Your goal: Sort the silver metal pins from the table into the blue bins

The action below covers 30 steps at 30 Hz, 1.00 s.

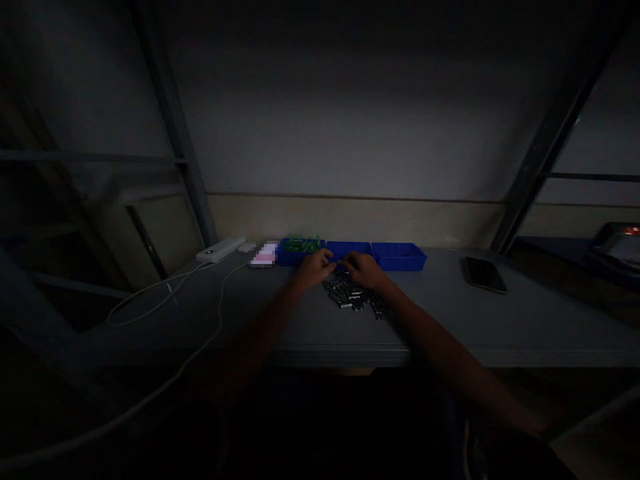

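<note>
My left hand (316, 268) and my right hand (364, 269) are close together in front of the middle blue bin (350, 247). The fingers of both hands are bent into a pinch; what they hold, if anything, is too small and dark to make out. Just below them a pile of small shiny metal pieces (345, 293) lies loose on the grey shelf top (300, 327). Beside my left hand stands the left blue bin (287, 257), filled with green stuff (303, 243). To the right of my right hand is another blue bin (400, 259).
A white power strip (220, 250) with a long white cable (220, 313) lies at the left. Next to the bins is a pixelated pink and white item (265, 255). A dark phone (484, 275) rests at the right. Metal posts (535, 153) rise at both sides, before a wall.
</note>
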Each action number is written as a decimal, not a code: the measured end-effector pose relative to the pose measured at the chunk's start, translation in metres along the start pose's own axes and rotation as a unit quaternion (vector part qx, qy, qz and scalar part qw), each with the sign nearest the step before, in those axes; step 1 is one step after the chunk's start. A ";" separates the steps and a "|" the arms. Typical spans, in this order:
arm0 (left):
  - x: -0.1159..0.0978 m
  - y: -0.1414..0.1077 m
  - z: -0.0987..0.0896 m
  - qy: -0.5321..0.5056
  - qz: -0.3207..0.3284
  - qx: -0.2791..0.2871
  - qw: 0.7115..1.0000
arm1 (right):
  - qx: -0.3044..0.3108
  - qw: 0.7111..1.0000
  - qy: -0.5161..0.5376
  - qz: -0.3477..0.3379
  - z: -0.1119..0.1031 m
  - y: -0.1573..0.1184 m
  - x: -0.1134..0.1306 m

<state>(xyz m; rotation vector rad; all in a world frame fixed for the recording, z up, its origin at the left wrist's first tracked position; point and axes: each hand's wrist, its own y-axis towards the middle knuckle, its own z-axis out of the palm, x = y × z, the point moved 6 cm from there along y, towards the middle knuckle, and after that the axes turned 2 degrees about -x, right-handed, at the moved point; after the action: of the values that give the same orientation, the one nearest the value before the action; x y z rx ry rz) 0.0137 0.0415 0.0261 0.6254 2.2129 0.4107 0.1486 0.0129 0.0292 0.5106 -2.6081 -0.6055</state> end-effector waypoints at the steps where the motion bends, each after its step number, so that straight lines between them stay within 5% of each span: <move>1: -0.002 0.000 0.001 -0.016 0.019 0.008 1.000 | 0.000 1.000 0.000 -0.002 0.000 0.000 0.001; 9: -0.015 -0.001 0.005 -0.038 0.085 0.003 0.996 | -0.016 1.000 0.024 -0.002 -0.006 -0.002 0.004; 30: -0.014 -0.002 0.001 -0.056 0.077 -0.021 0.995 | -0.047 0.998 0.049 -0.004 -0.012 -0.003 0.005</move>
<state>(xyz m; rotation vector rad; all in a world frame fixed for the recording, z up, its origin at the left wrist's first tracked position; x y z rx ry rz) 0.0219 0.0326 0.0332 0.7796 2.0517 0.4885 0.1506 0.0044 0.0389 0.5092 -2.4733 -0.6849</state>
